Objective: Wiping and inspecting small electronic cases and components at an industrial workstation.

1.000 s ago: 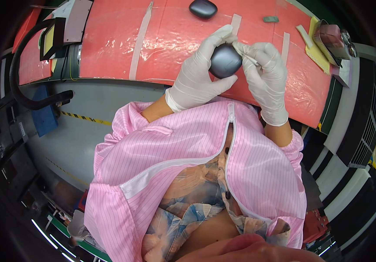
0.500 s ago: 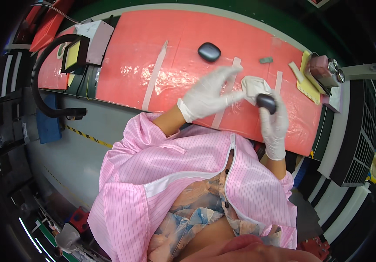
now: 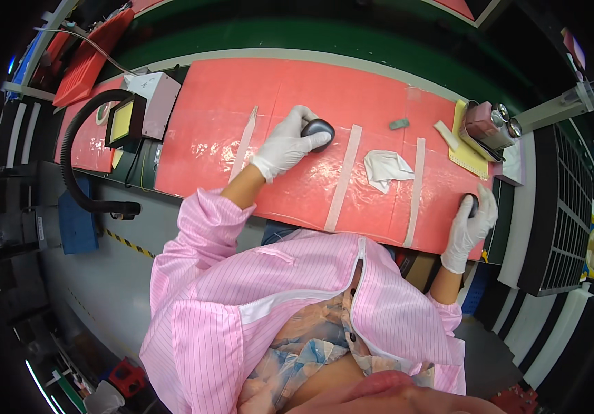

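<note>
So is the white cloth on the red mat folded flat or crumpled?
Crumpled. The white cloth lies bunched with uneven creases and raised edges on the red mat, between two white strips, apart from both hands.

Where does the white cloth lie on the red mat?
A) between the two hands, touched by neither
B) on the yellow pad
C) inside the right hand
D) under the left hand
A: the cloth lies alone on the mat, apart from the left hand and the right hand.
</note>
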The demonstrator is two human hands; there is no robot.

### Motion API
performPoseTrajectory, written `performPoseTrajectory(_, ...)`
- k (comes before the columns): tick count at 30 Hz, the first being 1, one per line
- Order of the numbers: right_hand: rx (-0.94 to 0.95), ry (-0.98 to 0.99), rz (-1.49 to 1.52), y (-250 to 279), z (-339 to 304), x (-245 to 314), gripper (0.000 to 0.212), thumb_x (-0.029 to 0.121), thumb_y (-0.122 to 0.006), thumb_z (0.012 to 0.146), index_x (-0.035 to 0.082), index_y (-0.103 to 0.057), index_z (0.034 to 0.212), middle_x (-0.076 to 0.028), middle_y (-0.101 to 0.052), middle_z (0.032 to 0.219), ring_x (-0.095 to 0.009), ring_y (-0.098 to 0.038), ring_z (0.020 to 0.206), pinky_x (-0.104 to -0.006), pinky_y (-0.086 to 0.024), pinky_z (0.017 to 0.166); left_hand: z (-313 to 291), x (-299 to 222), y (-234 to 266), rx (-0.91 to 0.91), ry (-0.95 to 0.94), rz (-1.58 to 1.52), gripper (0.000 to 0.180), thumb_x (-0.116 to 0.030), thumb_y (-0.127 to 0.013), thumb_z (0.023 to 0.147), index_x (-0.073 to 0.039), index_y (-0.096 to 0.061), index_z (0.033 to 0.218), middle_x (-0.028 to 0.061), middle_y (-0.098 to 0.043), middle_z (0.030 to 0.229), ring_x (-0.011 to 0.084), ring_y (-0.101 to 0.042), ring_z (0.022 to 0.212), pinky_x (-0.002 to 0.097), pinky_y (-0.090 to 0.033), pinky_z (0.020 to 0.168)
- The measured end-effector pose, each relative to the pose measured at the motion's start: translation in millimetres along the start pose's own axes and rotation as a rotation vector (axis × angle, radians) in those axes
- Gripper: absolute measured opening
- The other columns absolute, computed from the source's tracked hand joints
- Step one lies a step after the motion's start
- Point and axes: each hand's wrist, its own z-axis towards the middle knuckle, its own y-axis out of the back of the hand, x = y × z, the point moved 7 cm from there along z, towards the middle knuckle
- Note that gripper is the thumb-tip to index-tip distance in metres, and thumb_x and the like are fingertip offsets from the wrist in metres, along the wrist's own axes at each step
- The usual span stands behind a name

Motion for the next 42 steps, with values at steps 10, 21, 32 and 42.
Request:
performPoseTrajectory(10, 0.587, -0.055, 1.039, -59.9, 2.0, 171.2, 0.033, 0.014, -0.055, 0.094, 0.001, -0.055, 0.125, -0.009, -0.061, 0.111, -0.016, -0.057, 0.104, -0.0284, -0.044, 0.092, -57.6, -41.1, -63.3, 0.155, 0.004, -1.074, 0.040, -0.016, -0.061, 0.091, 0.003, -0.049, 0.125, 0.0106, -0.059, 0.113, 0.0172, -0.059, 0.103, 0.0315, -0.049, 0.092)
performPoseTrajectory(21, 0.575, -0.094, 1.008, -49.8, -11.5, 171.3, 0.027, 0.010, -0.044, 0.095, 0.001, -0.061, 0.113, -0.009, -0.060, 0.105, -0.017, -0.054, 0.103, -0.0298, -0.042, 0.090, -76.3, -27.4, -63.8, 0.017, -0.063, -0.907, 0.039, 0.002, -0.070, 0.079, 0.004, -0.055, 0.116, 0.0097, -0.064, 0.103, 0.0146, -0.062, 0.095, 0.0270, -0.051, 0.086)
performPoseTrajectory(32, 0.392, -0.036, 1.093, -44.3, -15.6, 175.9, 0.027, 0.014, -0.056, 0.090, 0.004, -0.062, 0.114, -0.007, -0.058, 0.095, -0.015, -0.056, 0.093, -0.0279, -0.046, 0.085, -78.2, -28.6, -67.0, 0.006, -0.029, -0.985, 0.034, 0.000, -0.072, 0.078, 0.002, -0.057, 0.108, 0.0091, -0.066, 0.097, 0.0141, -0.064, 0.087, 0.0258, -0.053, 0.081)
performPoseTrajectory(42, 0.534, -0.115, 1.047, -61.4, -32.8, 169.6, 0.027, 0.017, -0.039, 0.099, 0.000, -0.059, 0.094, -0.009, -0.061, 0.086, -0.016, -0.060, 0.077, -0.0280, -0.047, 0.074, -88.0, -28.6, -81.9, 0.325, 0.085, -1.099, 0.057, -0.030, -0.064, 0.088, -0.003, -0.037, 0.130, 0.0087, -0.044, 0.125, 0.0188, -0.050, 0.112, 0.0338, -0.050, 0.088)
